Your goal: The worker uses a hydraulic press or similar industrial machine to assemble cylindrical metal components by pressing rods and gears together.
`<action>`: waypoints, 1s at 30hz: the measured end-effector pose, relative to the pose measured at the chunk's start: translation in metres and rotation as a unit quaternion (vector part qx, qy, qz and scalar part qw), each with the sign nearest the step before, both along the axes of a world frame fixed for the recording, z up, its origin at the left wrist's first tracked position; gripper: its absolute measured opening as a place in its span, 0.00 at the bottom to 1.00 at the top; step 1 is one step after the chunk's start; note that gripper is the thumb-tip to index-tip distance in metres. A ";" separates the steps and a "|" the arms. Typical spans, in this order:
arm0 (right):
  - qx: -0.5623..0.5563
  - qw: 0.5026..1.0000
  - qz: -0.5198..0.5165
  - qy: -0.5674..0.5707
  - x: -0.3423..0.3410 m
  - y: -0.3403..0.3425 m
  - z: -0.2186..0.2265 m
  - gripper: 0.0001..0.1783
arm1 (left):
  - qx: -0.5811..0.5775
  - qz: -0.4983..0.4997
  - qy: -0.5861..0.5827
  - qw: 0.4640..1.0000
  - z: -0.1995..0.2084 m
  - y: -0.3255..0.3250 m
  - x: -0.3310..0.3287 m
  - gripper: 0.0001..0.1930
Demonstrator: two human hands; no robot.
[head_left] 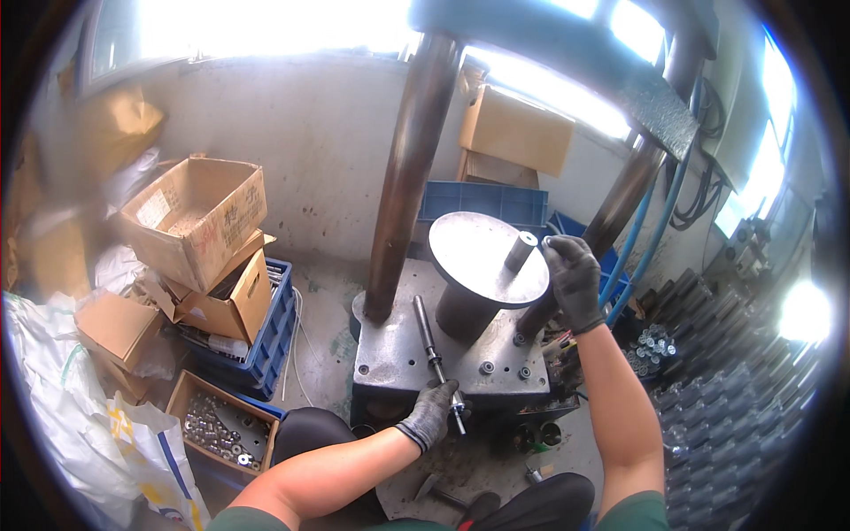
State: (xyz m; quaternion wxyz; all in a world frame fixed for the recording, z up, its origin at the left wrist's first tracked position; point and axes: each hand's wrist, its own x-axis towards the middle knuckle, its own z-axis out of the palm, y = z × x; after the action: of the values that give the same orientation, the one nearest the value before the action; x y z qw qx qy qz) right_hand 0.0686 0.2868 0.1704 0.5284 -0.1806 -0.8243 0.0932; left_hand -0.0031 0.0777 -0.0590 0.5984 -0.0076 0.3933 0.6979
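Note:
My left hand (428,416), in a grey glove, is closed round the lower part of a long stepped metal shaft (426,326). The shaft lies slanted over the front of a steel press base (390,358), its thin end pointing toward me. On that base stands a thick pedestal topped by a round metal plate (465,243). A short metal cylinder (520,253) rises from the plate's right side. Just right of the cylinder, my gloved right hand (575,279) has thumb and fingertips pinched together; whatever is between them is too small to make out.
Thick steel columns (412,168) flank the plate. Cardboard boxes (199,217) and a blue crate (270,341) stand at left, above a box of small metal rings (217,425). Stacked metal shafts (735,416) fill the right side. A hammer (438,491) lies on the floor.

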 end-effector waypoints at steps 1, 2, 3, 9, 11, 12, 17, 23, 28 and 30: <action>-0.011 0.999 -0.012 -0.031 -0.005 0.009 0.002 0.07 | -0.008 -0.006 -0.003 1.000 0.000 0.003 0.000 0.06; -0.025 0.998 -0.020 -0.062 -0.011 0.013 0.003 0.08 | -0.005 -0.004 -0.002 1.000 0.002 0.003 -0.001 0.06; -0.055 0.995 -0.035 -0.073 -0.017 0.009 0.006 0.09 | -0.012 -0.006 -0.002 1.000 0.004 0.002 -0.002 0.07; 0.025 0.995 -0.046 -0.079 -0.027 0.016 -0.005 0.10 | -0.021 -0.016 0.008 1.000 0.011 -0.001 -0.004 0.10; 0.135 0.989 -0.066 0.004 -0.023 -0.008 -0.006 0.08 | -0.014 -0.016 0.002 1.000 0.011 -0.002 -0.004 0.11; 0.146 0.989 -0.023 -0.003 -0.019 -0.026 -0.014 0.07 | -0.015 -0.013 -0.002 1.000 0.012 -0.002 -0.004 0.11; -0.052 0.932 0.113 -0.341 -0.036 -0.110 -0.105 0.17 | 0.015 -0.008 0.006 1.000 0.004 -0.010 -0.006 0.13; -0.227 0.870 0.026 -0.437 -0.097 -0.067 -0.159 0.27 | -0.033 0.007 0.018 0.999 -0.009 0.008 0.004 0.18; -0.240 0.851 0.010 -0.468 -0.107 -0.045 -0.175 0.34 | -0.063 -0.047 0.059 0.995 0.013 -0.002 0.011 0.15; -0.247 0.858 0.044 -0.449 -0.101 -0.051 -0.176 0.35 | -0.077 -0.049 0.062 0.994 0.004 -0.008 0.012 0.16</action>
State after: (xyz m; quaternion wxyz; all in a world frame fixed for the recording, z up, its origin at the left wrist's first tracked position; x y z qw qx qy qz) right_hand -0.0321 0.2356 -0.0057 0.0343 -0.2909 -0.9290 0.2261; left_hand 0.0088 0.0698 -0.0551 0.6037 0.0089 0.4822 0.6348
